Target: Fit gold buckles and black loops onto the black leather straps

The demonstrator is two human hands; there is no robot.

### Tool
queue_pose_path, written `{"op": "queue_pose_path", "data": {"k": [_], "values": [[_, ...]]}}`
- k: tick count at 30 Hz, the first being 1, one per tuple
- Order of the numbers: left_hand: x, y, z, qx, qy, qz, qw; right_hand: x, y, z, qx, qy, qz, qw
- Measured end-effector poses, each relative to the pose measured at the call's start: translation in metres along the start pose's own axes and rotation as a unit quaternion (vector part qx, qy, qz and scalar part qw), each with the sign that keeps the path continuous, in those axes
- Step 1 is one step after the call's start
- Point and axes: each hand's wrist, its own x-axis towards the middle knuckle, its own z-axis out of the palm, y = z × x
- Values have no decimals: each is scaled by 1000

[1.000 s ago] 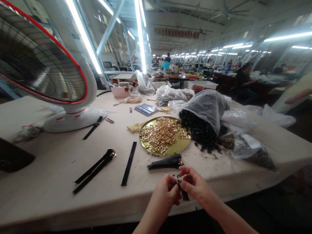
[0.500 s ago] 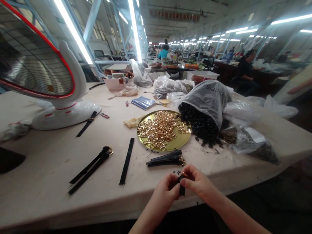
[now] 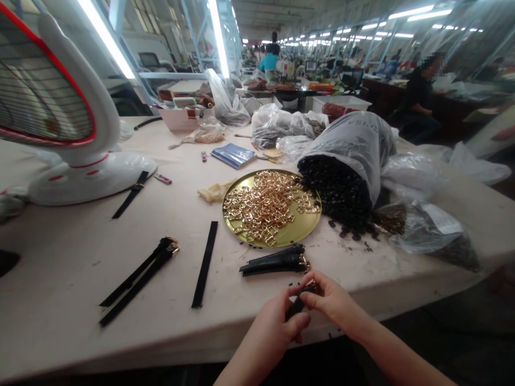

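Observation:
Near the table's front edge, my left hand (image 3: 281, 321) is closed on the lower part of a short black strap (image 3: 296, 306). My right hand (image 3: 326, 296) pinches the strap's upper end, where a bit of gold-coloured metal shows. Just beyond my hands lies a bundle of black straps with gold buckles (image 3: 276, 261). Behind it, a round gold tray (image 3: 300, 228) bears a heap of gold buckles (image 3: 263, 201). A single flat black strap (image 3: 205, 265) rests to the left, and farther left is a pair of buckled black straps (image 3: 139, 284).
A white fan with a red rim (image 3: 88, 174) stands at the left, another black strap (image 3: 131, 195) against its base. Right of the tray, a plastic bag (image 3: 358, 145) spills small black pieces (image 3: 338, 187). A blue packet (image 3: 232, 155) lies behind. A person (image 3: 420, 102) sits at the far right.
The strap in my hands has turned from upright to slanting, and my left fingers have shifted along it. The view has swung slightly and tipped down.

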Motion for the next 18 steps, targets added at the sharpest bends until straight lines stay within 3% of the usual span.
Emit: {"op": "queue_pose_path", "data": {"k": [4,8,13,18], "values": [[3,2,-3,34,11,-15,999,-2,1,3,-30,37,4,999],[-4,2,-13,38,-18,-16,999,-2,1,2,-37,63,-2,997],[-9,4,-11,-81,-21,-52,995,-6,-1,3,-40,38,6,998],[-13,3,0,-112,-7,-41,993,-17,-5,1,-83,5,1,997]]}}
